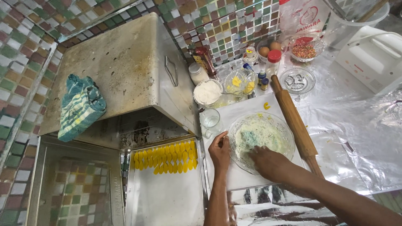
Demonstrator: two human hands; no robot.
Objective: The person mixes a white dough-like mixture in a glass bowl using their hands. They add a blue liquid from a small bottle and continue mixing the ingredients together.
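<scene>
A wall of small green, brown and white mosaic tiles [217, 21] backs the counter. Crinkled silver foil sheeting [360, 138] covers the worktop, reflecting bright light.

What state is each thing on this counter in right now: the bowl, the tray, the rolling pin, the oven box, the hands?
Glass bowl: holds pale dough.
Left hand: steadies the bowl's rim.
Right hand: inside the bowl, on the dough.
Metal tray: rows of yellow pieces at its far end.
Rolling pin: lying flat, untouched.
Metal oven box: striped cloth on top.
</scene>
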